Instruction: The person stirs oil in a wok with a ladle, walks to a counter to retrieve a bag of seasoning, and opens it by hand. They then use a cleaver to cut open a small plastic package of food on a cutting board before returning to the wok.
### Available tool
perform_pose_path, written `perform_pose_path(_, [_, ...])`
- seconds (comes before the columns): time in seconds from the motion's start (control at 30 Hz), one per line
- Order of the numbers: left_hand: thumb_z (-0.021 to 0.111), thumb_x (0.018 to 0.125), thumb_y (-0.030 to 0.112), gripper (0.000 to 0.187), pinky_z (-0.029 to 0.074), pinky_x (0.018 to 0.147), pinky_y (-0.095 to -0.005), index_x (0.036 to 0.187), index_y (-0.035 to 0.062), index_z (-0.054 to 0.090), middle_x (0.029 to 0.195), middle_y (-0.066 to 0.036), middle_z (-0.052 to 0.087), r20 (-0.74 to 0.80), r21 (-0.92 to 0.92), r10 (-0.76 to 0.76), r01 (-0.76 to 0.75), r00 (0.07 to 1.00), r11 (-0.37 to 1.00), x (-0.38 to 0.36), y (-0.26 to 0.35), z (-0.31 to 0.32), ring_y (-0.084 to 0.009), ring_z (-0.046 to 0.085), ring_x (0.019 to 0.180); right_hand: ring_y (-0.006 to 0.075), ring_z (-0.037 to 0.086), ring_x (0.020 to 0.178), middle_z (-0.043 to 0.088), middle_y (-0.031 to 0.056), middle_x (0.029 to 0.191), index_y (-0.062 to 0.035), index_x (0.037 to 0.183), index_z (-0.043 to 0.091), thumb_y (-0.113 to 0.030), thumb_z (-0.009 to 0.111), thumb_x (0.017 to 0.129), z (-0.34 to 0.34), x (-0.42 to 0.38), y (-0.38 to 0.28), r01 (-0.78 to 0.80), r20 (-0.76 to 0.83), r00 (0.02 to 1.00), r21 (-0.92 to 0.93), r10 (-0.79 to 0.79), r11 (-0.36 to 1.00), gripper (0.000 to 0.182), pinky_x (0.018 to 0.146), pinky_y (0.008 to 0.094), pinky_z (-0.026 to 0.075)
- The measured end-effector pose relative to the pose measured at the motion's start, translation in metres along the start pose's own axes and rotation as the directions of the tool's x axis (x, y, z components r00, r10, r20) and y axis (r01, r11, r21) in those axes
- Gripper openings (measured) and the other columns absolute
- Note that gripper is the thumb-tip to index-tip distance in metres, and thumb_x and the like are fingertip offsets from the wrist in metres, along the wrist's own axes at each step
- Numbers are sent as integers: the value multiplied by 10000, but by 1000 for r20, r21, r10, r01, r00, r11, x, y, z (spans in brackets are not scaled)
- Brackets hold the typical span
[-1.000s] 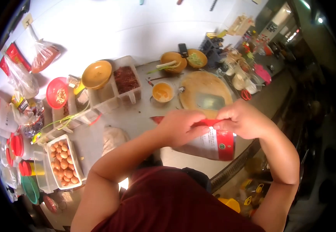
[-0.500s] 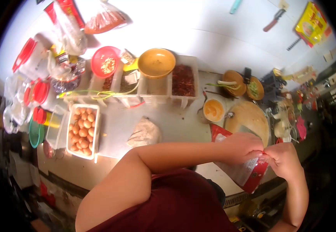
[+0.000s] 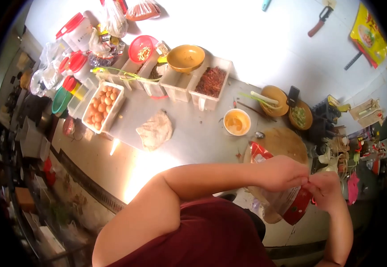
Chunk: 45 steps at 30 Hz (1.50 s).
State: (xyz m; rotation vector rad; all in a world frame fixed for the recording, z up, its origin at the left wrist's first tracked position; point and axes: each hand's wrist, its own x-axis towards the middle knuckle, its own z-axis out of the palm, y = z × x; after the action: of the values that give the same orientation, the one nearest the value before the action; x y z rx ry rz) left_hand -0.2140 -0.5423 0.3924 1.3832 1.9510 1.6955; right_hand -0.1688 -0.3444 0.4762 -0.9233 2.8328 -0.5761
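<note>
Both hands are pinched on a red and clear plastic packet (image 3: 298, 207) at the right of the view. My left hand (image 3: 287, 173) grips its upper edge, the arm reaching across my body. Close against it, my right hand (image 3: 326, 190) pinches the same edge with thumb and fingers. The packet hangs tilted below the hands, partly covered by the left hand and forearm. Behind it lies a round wooden chopping board (image 3: 287, 144). A white tub with orange residue (image 3: 237, 122) and a spoon (image 3: 259, 135) are near the board.
On the steel counter (image 3: 193, 142) lies a crumpled cloth (image 3: 155, 130). A tray of eggs (image 3: 118, 104) stands to the left. Behind are bins with dried red chillies (image 3: 210, 81) and a yellow bowl (image 3: 186, 58). Bowls with scallion (image 3: 274, 101) sit at the back right; a knife (image 3: 320, 21) hangs on the wall.
The view has turned and tilted, so the counter things appear shifted and rotated. Both hands still hold the packet edge close together.
</note>
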Motion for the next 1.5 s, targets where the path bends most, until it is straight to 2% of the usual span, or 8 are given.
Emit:
perform_pose_path(0.2, [534,923,160,112,469,674,-364,896,58,572,826,-107,628,-130,-129,54,-71,990,989,29,12,45,-307,612,784,269,493,511,502,57,570,-104,662,525,-103,626,760,-18,-38,21,252,-134,947,-257,-293,933,140,502,373,354])
perform_pose_path(0.43, [519,927,149,125,474,677,-374,874,48,570,821,-108,625,-121,-203,24,-48,992,978,42,18,71,-306,613,789,266,480,541,459,56,585,-109,661,514,-123,632,761,-29,-64,17,266,-101,932,-466,-349,844,155,518,371,348])
perform_pose_path(0.5, [520,913,149,112,471,657,-398,863,62,570,799,-110,610,-139,94,53,-40,989,995,43,23,76,-321,602,783,288,514,553,506,72,590,-99,661,549,-143,654,753,-36,-69,25,240,-56,961,-309,-270,920,147,523,378,368])
perform_pose_path(0.63, [534,892,166,98,463,635,-425,863,78,567,773,-117,592,-116,259,172,-137,978,956,48,27,79,-341,589,758,308,551,574,556,90,604,-88,659,586,-176,685,739,-47,-71,14,26,-29,999,-33,-27,999,155,540,395,396])
perform_pose_path(0.93, [564,872,146,91,464,628,-417,849,58,563,773,-117,610,-229,67,164,-152,960,986,54,41,53,-348,597,735,298,548,569,551,86,592,-79,660,579,-136,694,719,-60,-49,-1,187,-116,964,-346,-240,919,142,532,388,398])
perform_pose_path(1.2, [549,886,141,117,469,638,-409,836,38,574,787,-136,617,-277,44,73,-63,958,997,51,34,42,-356,599,756,266,497,533,483,57,575,-84,658,506,-116,599,768,-55,-33,-19,365,134,911,-703,-391,610,148,524,375,372])
perform_pose_path(1.4, [549,872,162,118,459,635,-436,877,46,571,788,-153,598,-195,90,63,-46,979,995,38,37,17,-376,590,760,278,497,574,494,86,635,-62,713,567,-107,592,766,-65,-16,-9,271,-71,943,-408,-326,872,74,579,387,387])
perform_pose_path(1.5, [563,838,145,100,458,647,-447,884,57,558,782,-148,583,-233,273,111,-45,966,961,39,31,19,-374,586,763,296,500,646,480,106,665,-59,683,513,-162,596,783,-55,0,-18,232,-203,907,-492,-369,839,166,610,396,384])
